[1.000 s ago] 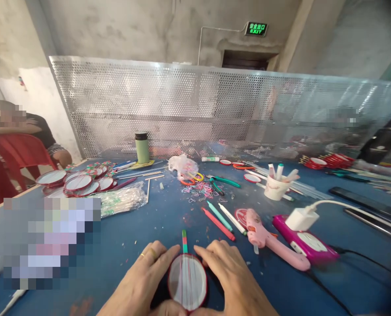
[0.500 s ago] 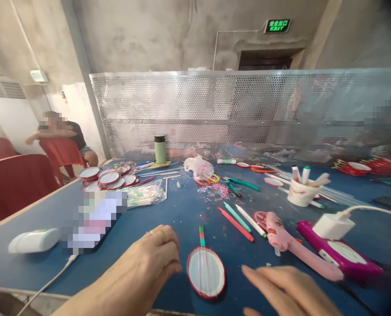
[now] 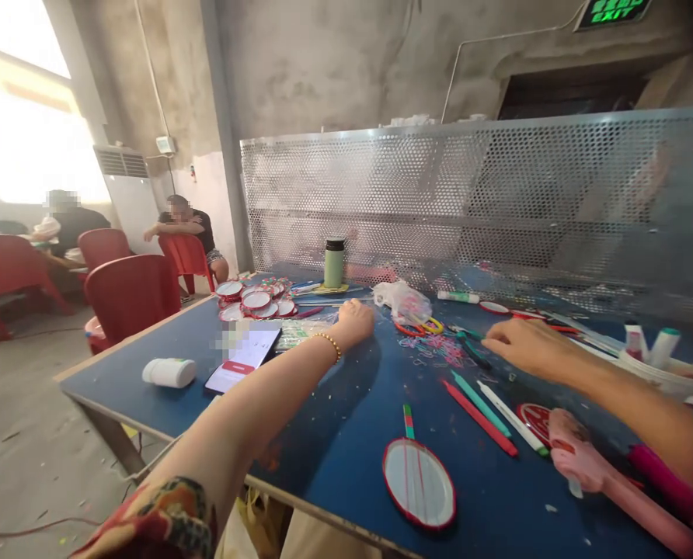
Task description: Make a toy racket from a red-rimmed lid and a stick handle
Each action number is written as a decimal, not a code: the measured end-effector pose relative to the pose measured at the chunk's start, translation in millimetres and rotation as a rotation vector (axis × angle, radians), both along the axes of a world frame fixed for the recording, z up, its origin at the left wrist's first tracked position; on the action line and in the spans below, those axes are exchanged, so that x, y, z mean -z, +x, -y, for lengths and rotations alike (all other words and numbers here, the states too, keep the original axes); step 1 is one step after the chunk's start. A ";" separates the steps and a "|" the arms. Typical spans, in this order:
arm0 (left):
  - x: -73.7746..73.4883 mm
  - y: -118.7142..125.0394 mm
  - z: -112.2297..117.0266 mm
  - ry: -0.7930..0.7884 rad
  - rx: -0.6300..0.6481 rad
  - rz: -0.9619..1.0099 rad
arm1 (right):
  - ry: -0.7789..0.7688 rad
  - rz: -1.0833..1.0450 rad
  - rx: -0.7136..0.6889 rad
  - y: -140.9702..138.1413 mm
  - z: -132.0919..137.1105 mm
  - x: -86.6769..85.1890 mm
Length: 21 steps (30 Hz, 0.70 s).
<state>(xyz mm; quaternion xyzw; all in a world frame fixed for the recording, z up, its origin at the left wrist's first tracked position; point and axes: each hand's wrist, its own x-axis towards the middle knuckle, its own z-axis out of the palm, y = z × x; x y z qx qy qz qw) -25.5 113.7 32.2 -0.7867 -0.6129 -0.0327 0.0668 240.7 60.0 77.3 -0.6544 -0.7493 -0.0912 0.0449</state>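
Observation:
My left hand (image 3: 355,322) reaches far across the table, its fingers curled over thin clear sticks beside the plastic bag (image 3: 402,303). Whatever its fingertips pinch is hidden. My right hand (image 3: 515,341) hangs over the teal-handled pliers (image 3: 470,341) with its fingers loosely stretched, and I see nothing held in it. In front of me lies a small round paddle with a red rim (image 3: 419,483), a white face and a green-and-red handle. Clear strips run across its face.
Red, teal and white pens (image 3: 480,419) lie near a pink glue gun (image 3: 603,473). A phone (image 3: 245,359), a white bottle (image 3: 170,373), a stack of red-rimmed discs (image 3: 257,301) and a green flask (image 3: 334,264) stand leftward. Behind rises a perforated metal screen (image 3: 381,202). People sit at the far left.
Both my hands have moved forward from beside the paddle, the left toward the sticks, the right toward the pliers. My view has turned left. The paddle stays on the table.

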 end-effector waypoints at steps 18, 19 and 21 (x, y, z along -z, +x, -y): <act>16.5 -8.8 -24.5 -0.057 -0.206 0.201 | -0.179 0.044 0.234 -17.6 -41.8 28.9; 15.9 -8.3 -23.3 -0.048 -0.203 0.231 | -0.181 0.035 0.247 -18.4 -41.9 29.3; 14.7 -7.1 -20.2 -0.006 -0.190 0.304 | -0.187 0.011 0.267 -18.3 -43.3 29.0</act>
